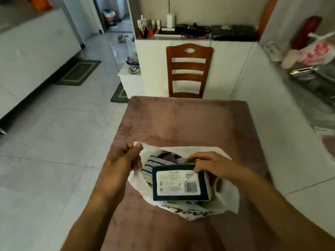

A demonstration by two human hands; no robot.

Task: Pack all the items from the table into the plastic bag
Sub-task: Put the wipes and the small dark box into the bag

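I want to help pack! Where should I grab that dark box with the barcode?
Take the dark box by its far short edges, coming from above, as the right hand does: it lies flat, label up, over the open plastic bag.

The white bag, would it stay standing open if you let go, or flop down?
Probably flop. The bag looks thin and crinkly, and its rim only stays up where the left hand pinches it. It likely weighs little itself, so the box under the right hand could drag its side down.
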